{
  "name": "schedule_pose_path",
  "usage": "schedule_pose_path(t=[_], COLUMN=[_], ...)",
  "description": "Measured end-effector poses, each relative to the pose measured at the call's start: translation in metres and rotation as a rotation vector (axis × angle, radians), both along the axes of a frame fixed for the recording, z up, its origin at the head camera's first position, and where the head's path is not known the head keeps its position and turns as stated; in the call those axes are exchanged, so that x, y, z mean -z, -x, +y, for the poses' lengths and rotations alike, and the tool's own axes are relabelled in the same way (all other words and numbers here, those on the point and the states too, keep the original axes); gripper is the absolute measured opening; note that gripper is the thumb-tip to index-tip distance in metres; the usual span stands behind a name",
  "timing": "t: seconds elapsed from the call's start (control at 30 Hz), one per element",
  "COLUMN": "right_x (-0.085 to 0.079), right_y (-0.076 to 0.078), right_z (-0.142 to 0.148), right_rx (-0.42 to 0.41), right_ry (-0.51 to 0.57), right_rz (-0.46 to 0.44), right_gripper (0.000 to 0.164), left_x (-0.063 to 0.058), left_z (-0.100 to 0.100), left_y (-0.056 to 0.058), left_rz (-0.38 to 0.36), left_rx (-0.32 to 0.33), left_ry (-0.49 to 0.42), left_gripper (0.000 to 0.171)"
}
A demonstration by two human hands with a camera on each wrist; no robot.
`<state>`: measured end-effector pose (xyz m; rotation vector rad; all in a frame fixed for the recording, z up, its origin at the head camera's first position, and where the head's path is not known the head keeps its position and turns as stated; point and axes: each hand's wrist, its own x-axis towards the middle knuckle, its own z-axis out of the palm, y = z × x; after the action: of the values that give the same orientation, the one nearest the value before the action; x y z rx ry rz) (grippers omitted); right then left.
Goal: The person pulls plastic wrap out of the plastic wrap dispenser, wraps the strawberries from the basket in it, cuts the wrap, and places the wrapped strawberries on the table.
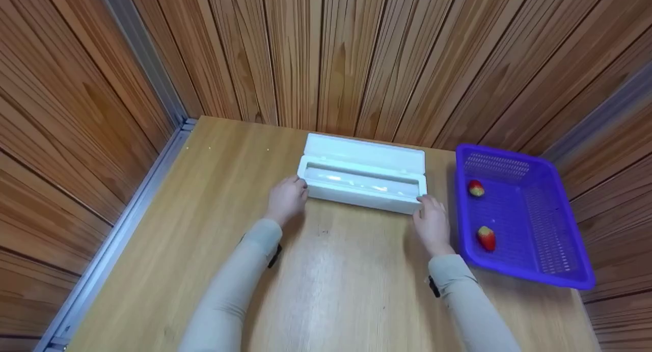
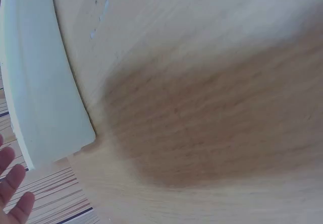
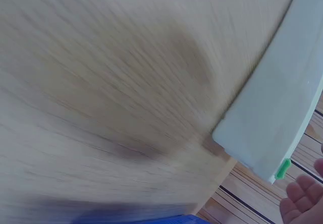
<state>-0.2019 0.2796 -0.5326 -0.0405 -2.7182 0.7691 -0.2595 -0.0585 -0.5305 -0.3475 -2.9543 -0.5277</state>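
Observation:
A white, long cling film dispenser [image 1: 364,203] lies on the table in the head view, its lid [image 1: 364,151] tipped back open. Inside it sits a shiny pale roll [image 1: 356,183]. Close to the dispenser's left end is my left hand [image 1: 288,199], and in the left wrist view its fingers [image 2: 11,183] are loosely bent and apart from the box. At the right end, my right hand [image 1: 432,222] is beside a small green tab [image 3: 283,168]. The right fingers [image 3: 303,196] curve just short of that tab, holding nothing visible.
A purple plastic basket [image 1: 527,278] stands on the right of the table [image 1: 326,291], close beside my right hand. Two strawberries [image 1: 486,238] lie in it, one nearer and one farther. Wood-panelled walls [image 1: 341,61] rise behind and at both sides.

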Motion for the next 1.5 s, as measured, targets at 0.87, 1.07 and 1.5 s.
schedule_pose_path(t=[0.87, 1.07, 1.5], right_x=[0.004, 0.010, 0.021], right_y=[0.045, 0.049, 0.059], right_z=[0.004, 0.002, -0.003], right_rx=[-0.126, -0.112, -0.086], right_ry=[-0.113, -0.055, -0.066], right_rz=[-0.183, -0.120, -0.026], right_gripper=[0.031, 0.022, 0.014], left_x=[0.007, 0.010, 0.020], left_z=[0.018, 0.020, 0.024], left_y=[0.038, 0.044, 0.050], left_rz=[-0.011, 0.012, 0.020], left_rx=[-0.004, -0.014, -0.046], left_ry=[-0.059, -0.048, -0.016], left_gripper=[0.025, 0.021, 0.019])
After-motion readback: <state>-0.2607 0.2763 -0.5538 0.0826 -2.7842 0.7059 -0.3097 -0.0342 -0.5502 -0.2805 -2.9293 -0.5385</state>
